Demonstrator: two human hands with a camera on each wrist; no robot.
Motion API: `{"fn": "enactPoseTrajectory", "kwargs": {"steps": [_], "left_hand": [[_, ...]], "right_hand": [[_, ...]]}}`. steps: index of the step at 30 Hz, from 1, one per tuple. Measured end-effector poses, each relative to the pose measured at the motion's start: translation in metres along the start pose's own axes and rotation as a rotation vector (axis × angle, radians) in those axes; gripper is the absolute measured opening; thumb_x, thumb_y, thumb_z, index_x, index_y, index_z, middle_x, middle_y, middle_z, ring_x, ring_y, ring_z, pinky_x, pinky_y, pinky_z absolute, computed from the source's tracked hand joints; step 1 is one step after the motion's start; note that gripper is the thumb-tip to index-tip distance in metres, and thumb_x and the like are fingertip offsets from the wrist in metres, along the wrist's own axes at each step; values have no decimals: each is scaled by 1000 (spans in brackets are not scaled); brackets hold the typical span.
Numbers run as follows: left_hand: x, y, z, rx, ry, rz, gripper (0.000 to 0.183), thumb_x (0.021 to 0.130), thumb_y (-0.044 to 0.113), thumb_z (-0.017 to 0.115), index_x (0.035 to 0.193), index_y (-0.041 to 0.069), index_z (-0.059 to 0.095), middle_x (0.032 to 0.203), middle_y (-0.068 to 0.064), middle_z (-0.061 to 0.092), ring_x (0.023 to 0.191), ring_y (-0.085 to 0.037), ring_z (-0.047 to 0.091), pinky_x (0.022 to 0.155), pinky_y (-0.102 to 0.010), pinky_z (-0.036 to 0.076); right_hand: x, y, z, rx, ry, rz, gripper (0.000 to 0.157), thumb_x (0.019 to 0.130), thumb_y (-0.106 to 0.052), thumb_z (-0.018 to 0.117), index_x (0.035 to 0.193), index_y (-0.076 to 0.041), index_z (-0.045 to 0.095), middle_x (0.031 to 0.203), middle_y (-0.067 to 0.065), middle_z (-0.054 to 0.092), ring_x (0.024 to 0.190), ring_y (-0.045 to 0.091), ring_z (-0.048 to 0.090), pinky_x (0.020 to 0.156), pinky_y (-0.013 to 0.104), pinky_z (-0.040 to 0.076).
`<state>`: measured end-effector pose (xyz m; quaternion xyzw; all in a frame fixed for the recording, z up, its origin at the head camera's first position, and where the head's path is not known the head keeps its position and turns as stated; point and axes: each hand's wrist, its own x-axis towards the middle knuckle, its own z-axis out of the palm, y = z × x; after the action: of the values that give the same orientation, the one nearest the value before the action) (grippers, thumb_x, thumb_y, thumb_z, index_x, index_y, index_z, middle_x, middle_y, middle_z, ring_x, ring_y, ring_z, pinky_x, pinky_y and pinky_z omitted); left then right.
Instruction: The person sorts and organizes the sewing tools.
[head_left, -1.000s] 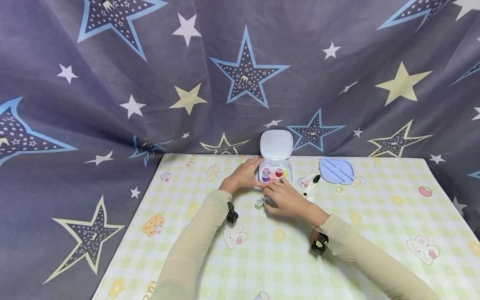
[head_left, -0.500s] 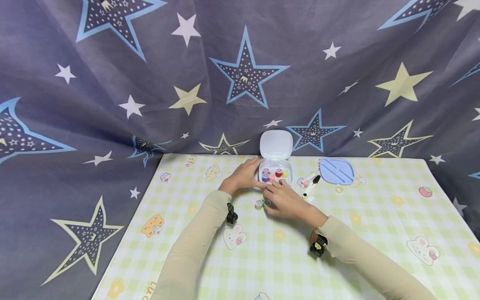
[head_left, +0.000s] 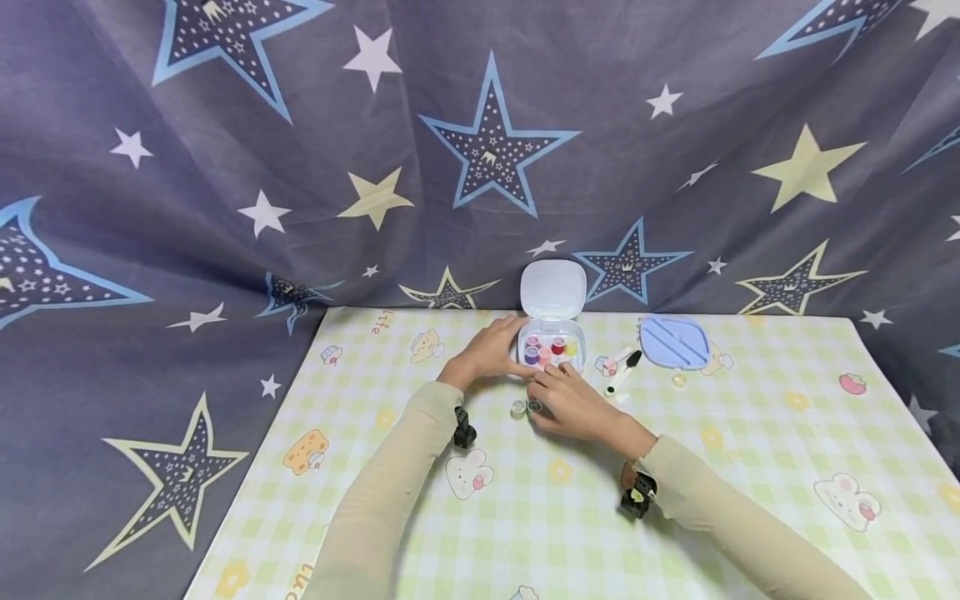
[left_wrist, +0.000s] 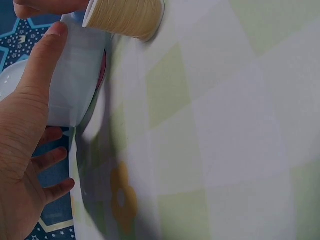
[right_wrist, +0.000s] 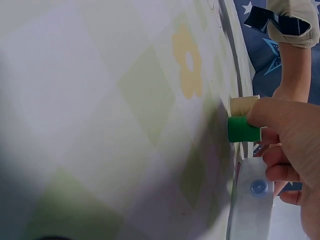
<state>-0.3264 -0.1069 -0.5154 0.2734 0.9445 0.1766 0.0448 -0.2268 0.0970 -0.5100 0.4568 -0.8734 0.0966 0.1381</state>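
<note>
A small white sewing box (head_left: 551,327) stands at the table's far edge, lid raised, with several thread spools (head_left: 557,346) in red, purple, pink and yellow inside. My left hand (head_left: 491,348) holds the box at its front left corner, thumb (left_wrist: 47,55) against the outer wall. Bent over the front rim, my right hand (head_left: 573,400) has fingertips that are partly hidden, so I cannot tell whether they pinch something. In the right wrist view its thumb overlaps a green thread spool (right_wrist: 243,130). Beside that spool stands a beige one (left_wrist: 125,19).
Right of the box lies a slim white tool with a black end (head_left: 624,372), kind unclear. Further right is a blue tray (head_left: 674,342) with slanted ridges, and a small yellowish round piece (head_left: 678,380) in front of it. A star-printed curtain (head_left: 480,167) hangs behind the table.
</note>
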Motion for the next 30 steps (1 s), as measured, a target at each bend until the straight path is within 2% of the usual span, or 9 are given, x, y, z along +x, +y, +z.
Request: {"fn": "enactPoseTrajectory", "kwargs": {"steps": [9,20,26,30], "left_hand": [[-2,2,-1,8,-6,-7,112,74,59,86,159,12,32,161,-15,39,148,-34,38,122,-49,34],[-3,5,-2,-1,-6,-7,111,74,57,86,160,13,32,161,-15,38,147,-34,39,122,-49,34],[-3,4,-3,1,-8,-7,111,74,57,86,160,13,31,162,-14,38,147,-33,40,121,-50,36],[-3,5,-3,-5,-1,0,112,73,58,86,160,13,31,161,-13,39,146,-33,40,120,-50,36]], "right_hand": [[1,-1,-3,15,-24,16,20,88,-30,76,96,-14,66,100,1,65,92,21,56,86,40,42],[2,-2,-10,6,20,4,23,86,-31,79,96,-13,67,100,2,67,96,23,59,86,42,44],[2,1,-18,19,16,24,21,87,-30,78,99,-14,70,101,2,67,97,22,59,90,43,45],[2,6,-27,44,57,34,21,86,-27,79,98,-12,71,98,3,67,96,23,59,88,44,44]]}}
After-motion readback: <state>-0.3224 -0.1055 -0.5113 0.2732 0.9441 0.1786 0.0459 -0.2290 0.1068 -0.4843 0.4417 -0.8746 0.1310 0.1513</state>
